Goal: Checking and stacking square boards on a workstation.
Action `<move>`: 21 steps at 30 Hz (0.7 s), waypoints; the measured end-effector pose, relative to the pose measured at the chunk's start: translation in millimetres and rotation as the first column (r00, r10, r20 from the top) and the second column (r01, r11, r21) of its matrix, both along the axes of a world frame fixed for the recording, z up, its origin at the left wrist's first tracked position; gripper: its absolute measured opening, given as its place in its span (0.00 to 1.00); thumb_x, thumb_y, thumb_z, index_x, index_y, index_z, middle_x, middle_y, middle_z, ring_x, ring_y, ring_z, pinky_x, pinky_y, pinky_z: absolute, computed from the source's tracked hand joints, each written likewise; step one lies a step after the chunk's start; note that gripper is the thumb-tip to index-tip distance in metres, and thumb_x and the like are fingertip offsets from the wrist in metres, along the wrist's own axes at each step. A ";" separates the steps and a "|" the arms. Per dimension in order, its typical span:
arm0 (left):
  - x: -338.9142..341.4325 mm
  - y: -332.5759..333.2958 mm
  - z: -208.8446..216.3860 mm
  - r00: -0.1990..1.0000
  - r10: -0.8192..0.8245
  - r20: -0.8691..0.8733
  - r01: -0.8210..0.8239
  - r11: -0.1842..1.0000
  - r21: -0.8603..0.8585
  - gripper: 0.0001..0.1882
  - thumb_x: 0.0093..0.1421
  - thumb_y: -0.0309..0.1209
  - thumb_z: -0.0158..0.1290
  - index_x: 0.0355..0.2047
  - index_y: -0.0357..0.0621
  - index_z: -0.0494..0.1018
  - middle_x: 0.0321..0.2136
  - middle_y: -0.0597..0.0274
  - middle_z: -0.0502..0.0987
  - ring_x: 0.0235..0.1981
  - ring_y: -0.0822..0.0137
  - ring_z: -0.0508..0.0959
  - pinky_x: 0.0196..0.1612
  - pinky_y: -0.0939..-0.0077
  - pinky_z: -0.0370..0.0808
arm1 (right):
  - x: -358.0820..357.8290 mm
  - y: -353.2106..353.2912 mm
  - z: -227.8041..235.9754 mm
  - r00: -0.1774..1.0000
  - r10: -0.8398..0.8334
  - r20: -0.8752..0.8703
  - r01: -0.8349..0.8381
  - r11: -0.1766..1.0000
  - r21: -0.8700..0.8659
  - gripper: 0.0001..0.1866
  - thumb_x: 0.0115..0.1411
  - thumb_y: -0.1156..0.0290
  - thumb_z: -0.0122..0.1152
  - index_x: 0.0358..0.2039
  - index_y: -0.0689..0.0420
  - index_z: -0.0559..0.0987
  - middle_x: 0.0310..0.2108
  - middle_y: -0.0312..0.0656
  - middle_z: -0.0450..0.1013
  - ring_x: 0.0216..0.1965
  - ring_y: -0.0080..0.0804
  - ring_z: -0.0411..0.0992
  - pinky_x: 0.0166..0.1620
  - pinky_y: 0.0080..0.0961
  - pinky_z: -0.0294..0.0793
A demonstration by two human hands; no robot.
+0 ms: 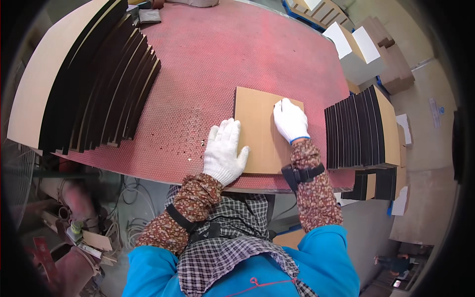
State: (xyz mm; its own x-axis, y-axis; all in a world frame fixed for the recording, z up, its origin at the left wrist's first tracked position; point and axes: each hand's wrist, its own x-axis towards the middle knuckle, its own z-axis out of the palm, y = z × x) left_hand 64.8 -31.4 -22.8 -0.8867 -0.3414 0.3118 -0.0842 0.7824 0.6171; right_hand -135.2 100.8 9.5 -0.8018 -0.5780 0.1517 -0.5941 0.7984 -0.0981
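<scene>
A flat tan rectangular board [258, 133] lies near the front edge of the red, mesh-patterned table [208, 59], straight ahead of me. My left hand [223, 152], in a white knitted glove, rests against its left edge with fingers stretched out and thumb reaching over the board. On the board's upper right part sits my right hand [291, 120], also white-gloved, its fingers curled closed. Whatever those fingers may hold is hidden by the glove. Dark bits [190, 143] are scattered on the table left of my left hand.
Dark-edged tan boards stand in a tall row [99, 84] at the table's left and another row [354, 131] at its right. White and tan boxes [358, 52] are beyond the right side. Cables [131, 198] and machine parts [74, 198] lie below at left.
</scene>
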 end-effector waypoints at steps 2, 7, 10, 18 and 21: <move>1.1 -2.5 3.8 1.000 -0.010 0.000 0.010 1.000 0.023 0.37 0.58 0.36 0.60 0.64 0.28 0.63 0.61 0.36 0.69 0.67 0.43 0.65 0.72 0.51 0.55 | -8.9 -1.0 -5.6 0.996 0.075 -0.046 -0.077 0.995 -0.056 0.15 0.69 0.60 0.47 0.36 0.57 0.75 0.28 0.56 0.79 0.31 0.56 0.80 0.38 0.50 0.80; -3.0 3.2 -11.5 1.000 0.010 -0.023 -0.011 1.000 -0.026 0.37 0.59 0.37 0.60 0.64 0.28 0.64 0.62 0.36 0.68 0.68 0.44 0.65 0.72 0.51 0.55 | 10.9 24.5 -21.1 0.988 0.115 -0.105 -0.115 0.993 0.008 0.15 0.70 0.59 0.47 0.35 0.57 0.74 0.27 0.56 0.79 0.30 0.56 0.80 0.38 0.50 0.79; 2.1 -2.2 -10.1 0.999 0.027 -0.024 -0.028 0.999 -0.033 0.37 0.59 0.38 0.59 0.64 0.28 0.64 0.62 0.37 0.68 0.68 0.44 0.64 0.72 0.51 0.55 | 69.3 31.7 4.7 0.995 -0.041 0.089 0.036 0.998 0.059 0.15 0.71 0.59 0.46 0.35 0.57 0.74 0.25 0.55 0.79 0.29 0.56 0.79 0.36 0.50 0.79; -0.7 0.1 -11.7 0.999 0.028 -0.024 -0.028 0.999 -0.035 0.37 0.60 0.39 0.59 0.64 0.28 0.63 0.63 0.37 0.68 0.68 0.45 0.64 0.73 0.51 0.54 | 154.5 52.7 23.8 0.995 -0.011 0.096 0.002 0.995 0.095 0.14 0.70 0.59 0.51 0.32 0.55 0.74 0.19 0.52 0.76 0.22 0.51 0.78 0.26 0.47 0.78; -0.2 -0.7 -11.6 1.000 0.021 -0.018 -0.021 1.000 -0.002 0.37 0.60 0.39 0.59 0.64 0.28 0.63 0.63 0.38 0.67 0.69 0.46 0.63 0.73 0.51 0.54 | 155.7 41.1 24.6 0.994 0.105 0.024 -0.106 0.993 0.045 0.14 0.70 0.59 0.52 0.32 0.54 0.74 0.19 0.51 0.76 0.22 0.51 0.78 0.26 0.47 0.78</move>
State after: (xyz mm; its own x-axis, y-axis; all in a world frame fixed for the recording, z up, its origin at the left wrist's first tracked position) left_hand 64.5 -32.1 -34.4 -0.8736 -0.3596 0.3280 -0.0900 0.7817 0.6172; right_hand 20.5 141.9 34.1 -0.7390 -0.6652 0.1062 -0.6731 0.7356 -0.0767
